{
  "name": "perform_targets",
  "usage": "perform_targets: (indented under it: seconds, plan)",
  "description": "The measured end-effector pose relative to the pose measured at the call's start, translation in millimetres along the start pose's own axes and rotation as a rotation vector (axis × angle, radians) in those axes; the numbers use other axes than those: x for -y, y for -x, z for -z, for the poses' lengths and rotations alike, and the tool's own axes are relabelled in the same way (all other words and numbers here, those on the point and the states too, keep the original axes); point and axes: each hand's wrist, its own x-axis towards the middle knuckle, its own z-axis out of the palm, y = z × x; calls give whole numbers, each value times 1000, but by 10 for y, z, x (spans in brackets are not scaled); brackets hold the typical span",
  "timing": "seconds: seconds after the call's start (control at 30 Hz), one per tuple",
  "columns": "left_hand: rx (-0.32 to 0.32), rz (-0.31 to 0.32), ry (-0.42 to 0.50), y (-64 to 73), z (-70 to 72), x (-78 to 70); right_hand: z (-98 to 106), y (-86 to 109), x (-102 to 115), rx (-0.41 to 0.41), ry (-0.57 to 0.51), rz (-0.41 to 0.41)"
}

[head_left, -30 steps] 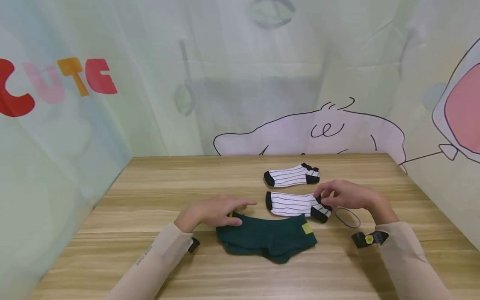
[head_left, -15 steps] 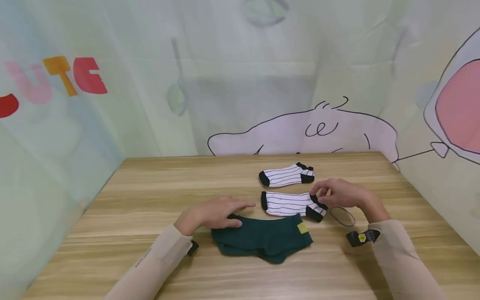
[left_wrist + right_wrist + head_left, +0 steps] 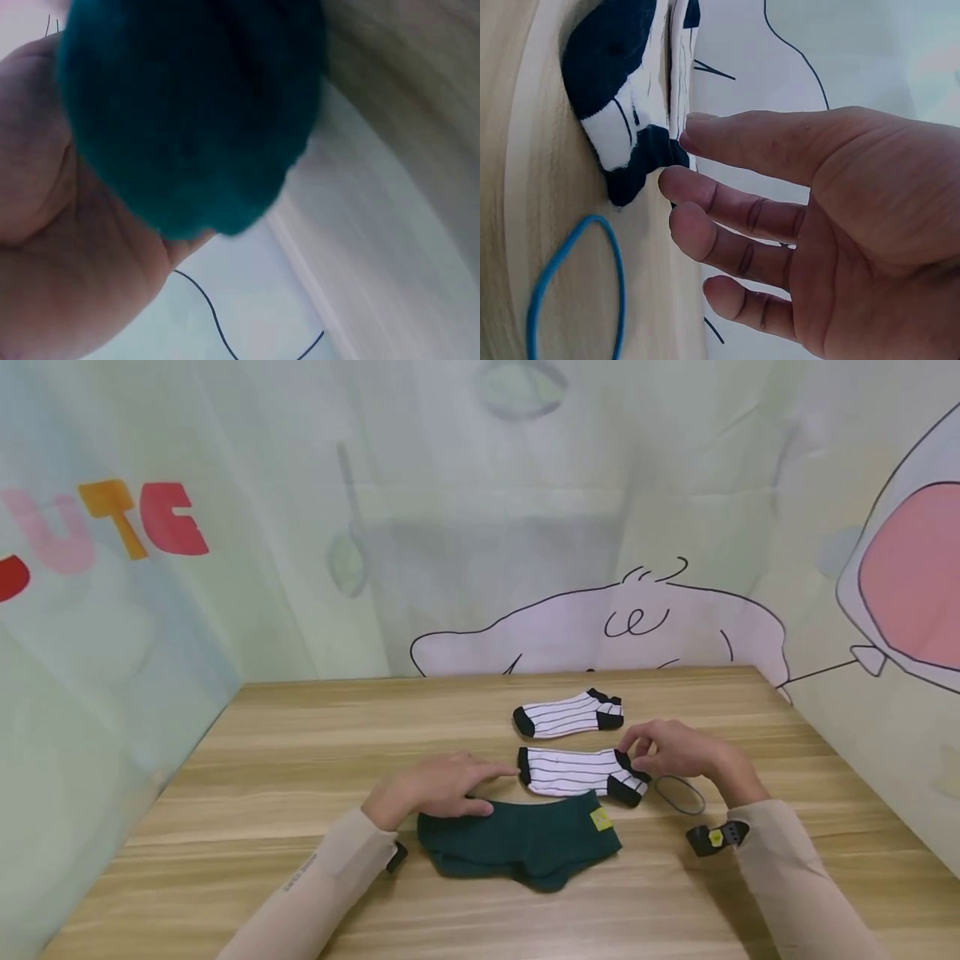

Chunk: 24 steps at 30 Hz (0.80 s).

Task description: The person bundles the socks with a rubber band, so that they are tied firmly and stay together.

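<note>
My left hand (image 3: 442, 787) hovers over the left end of dark green socks (image 3: 517, 839), which bear a yellow label. Its extended index finger reaches the black toe of the nearer striped sock (image 3: 573, 772); whether it touches is unclear. At that sock's black cuff are the thumb and fingertips of my right hand (image 3: 686, 752). The right wrist view shows this right hand (image 3: 840, 202) with loosely bent fingers and a gap between thumb and fingers. In the left wrist view the green sock fabric (image 3: 195, 120) hides most of the left fingers.
A second black-and-white striped sock (image 3: 567, 715) lies farther back, roughly parallel to the nearer one. Beside my right hand is a thin blue elastic loop (image 3: 680, 795). Printed curtains (image 3: 465, 568) hang along the back and sides of the wooden table (image 3: 322, 718).
The head view has shifted slightly, so the scene slides left. My left hand has moved a little to the right, bringing its index finger to the striped sock's toe. The right hand stays at the cuff.
</note>
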Motion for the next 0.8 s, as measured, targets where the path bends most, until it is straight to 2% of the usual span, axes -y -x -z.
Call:
perform_targets:
  seconds: [0.2, 0.47, 0.67, 0.8]
  plan:
    - [22, 58, -22, -51, -70, -47, -47, -46, 33, 6, 19, -33]
    - [14, 57, -83, -79, -107, -98, -85, -79, 34, 11, 68, -24]
    - [0, 61, -90, -85, -119, -121, -122, -80, 34, 28, 53, -30]
    - [1, 63, -95, -85, -120, -126, -131, -66, 47, 28, 33, -6]
